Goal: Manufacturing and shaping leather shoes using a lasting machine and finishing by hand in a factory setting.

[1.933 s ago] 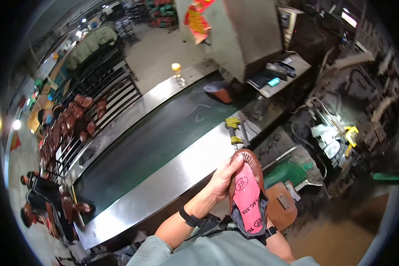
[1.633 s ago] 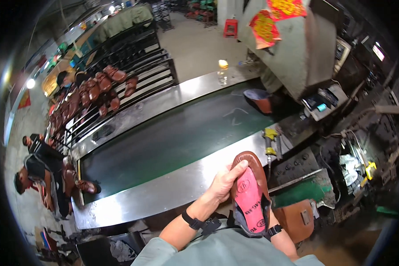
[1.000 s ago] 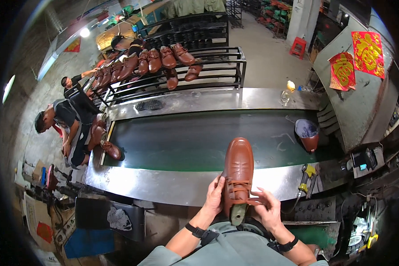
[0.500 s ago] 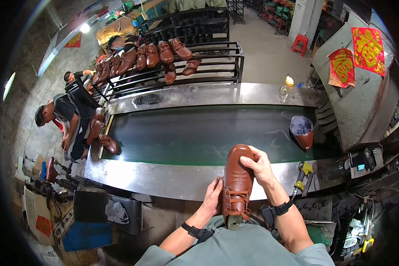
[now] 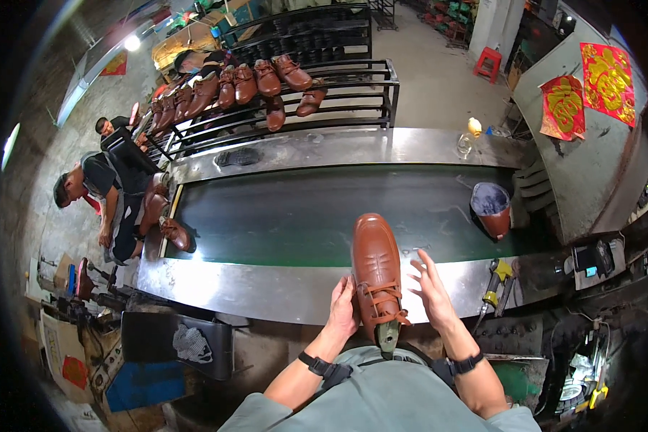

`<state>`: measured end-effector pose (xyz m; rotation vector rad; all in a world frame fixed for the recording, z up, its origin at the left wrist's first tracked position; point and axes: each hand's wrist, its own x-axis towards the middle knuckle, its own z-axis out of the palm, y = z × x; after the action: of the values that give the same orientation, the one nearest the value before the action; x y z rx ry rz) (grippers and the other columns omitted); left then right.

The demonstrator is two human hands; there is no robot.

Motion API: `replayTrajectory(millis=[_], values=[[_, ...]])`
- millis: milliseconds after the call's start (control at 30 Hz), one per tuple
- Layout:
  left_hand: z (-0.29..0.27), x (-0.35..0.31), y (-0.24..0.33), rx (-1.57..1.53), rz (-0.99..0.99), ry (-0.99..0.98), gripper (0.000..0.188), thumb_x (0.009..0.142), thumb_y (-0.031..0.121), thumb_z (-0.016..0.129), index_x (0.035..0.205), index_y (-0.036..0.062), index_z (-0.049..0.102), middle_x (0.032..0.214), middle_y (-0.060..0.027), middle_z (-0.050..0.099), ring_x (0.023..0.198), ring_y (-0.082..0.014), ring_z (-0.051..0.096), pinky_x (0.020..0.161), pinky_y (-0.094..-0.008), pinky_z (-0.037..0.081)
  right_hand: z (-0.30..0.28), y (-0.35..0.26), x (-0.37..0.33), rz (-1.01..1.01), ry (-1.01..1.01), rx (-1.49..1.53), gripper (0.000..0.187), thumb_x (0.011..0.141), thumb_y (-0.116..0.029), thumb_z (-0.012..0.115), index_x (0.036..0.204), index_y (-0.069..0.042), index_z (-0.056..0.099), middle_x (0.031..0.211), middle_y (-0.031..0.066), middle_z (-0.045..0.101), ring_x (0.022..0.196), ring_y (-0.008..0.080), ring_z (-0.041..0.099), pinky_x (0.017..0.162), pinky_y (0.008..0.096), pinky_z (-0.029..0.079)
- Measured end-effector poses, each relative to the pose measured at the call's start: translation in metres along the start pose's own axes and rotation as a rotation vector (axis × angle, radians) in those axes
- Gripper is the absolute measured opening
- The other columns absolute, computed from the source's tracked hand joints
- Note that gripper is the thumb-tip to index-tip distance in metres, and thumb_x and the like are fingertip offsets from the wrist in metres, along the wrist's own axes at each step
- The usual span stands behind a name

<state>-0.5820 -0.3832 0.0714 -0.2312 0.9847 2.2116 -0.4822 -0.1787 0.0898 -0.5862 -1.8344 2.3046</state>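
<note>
A brown lace-up leather shoe (image 5: pixel 376 263) is held toe-away over the near edge of the workbench. Its laces are threaded, and a greenish shoe last (image 5: pixel 388 335) shows at the heel opening. My left hand (image 5: pixel 343 308) grips the shoe's left side near the heel; part of its fingers is hidden behind the shoe. To the right of the shoe, my right hand (image 5: pixel 432 291) is open, fingers spread, holding nothing and a little apart from the leather.
A green conveyor belt (image 5: pixel 281 209) runs between metal bench edges. On the right stand a brown bucket-like container (image 5: pixel 492 212) and a yellow-black power tool (image 5: pixel 495 284). A black rack (image 5: pixel 353 108) carries several brown shoes. Two co-workers (image 5: pixel 97 187) are at the left, another person behind the rack.
My right hand has let go of the shoe's toe and moved down and right, opening. The shoe has moved slightly away and left, still in my left hand.
</note>
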Motion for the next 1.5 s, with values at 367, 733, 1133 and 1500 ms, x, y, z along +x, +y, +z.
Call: replayTrajectory(millis=[367,733,1133,1500], values=[[-0.001,-0.004,0.015,0.385,0.323,-0.162,0.030,0.109,0.028,0.056,0.123,0.0026,0.060,0.114,-0.0018,0.062,0.099,-0.0087,0.051,0.089,-0.0270,0.046,0.044,-0.021,-0.024,-0.149,0.154,0.104,0.094,0.081,-0.028,0.089,0.154,-0.002,0.036,0.142,0.0143,0.057,0.131,0.0264,0.055,0.112,0.0425,0.045],[0.042,0.094,0.053,-0.145,-0.498,-0.578,0.068,0.103,0.062,0.051,0.131,0.0019,0.062,0.126,-0.0124,0.070,0.112,-0.0224,0.070,0.098,-0.0398,0.058,0.016,0.097,-0.045,0.211,-0.049,0.716,0.090,0.095,-0.060,0.064,0.159,-0.006,0.033,0.159,0.0072,0.043,0.143,0.0242,0.044,0.118,0.0426,0.038],[0.016,0.180,0.048,1.636,0.256,-0.586,0.044,0.098,0.046,0.067,0.122,0.0090,0.068,0.112,-0.0168,0.075,0.104,-0.0350,0.072,0.091,-0.0449,0.056,-0.064,0.096,-0.027,0.566,0.340,0.340,0.035,0.105,-0.025,0.061,0.132,-0.005,0.056,0.109,0.0123,0.071,0.091,0.0238,0.072,0.075,0.0344,0.058],[-0.052,0.267,-0.057,2.239,0.341,-0.214,0.051,0.083,0.026,0.081,0.127,0.0060,0.065,0.136,-0.0180,0.062,0.127,-0.0371,0.059,0.106,-0.0447,0.050,-0.295,0.188,0.067,0.160,0.900,-0.419,0.040,0.091,-0.011,0.069,0.129,-0.002,0.060,0.096,0.0062,0.067,0.084,0.0155,0.065,0.073,0.0311,0.054]])
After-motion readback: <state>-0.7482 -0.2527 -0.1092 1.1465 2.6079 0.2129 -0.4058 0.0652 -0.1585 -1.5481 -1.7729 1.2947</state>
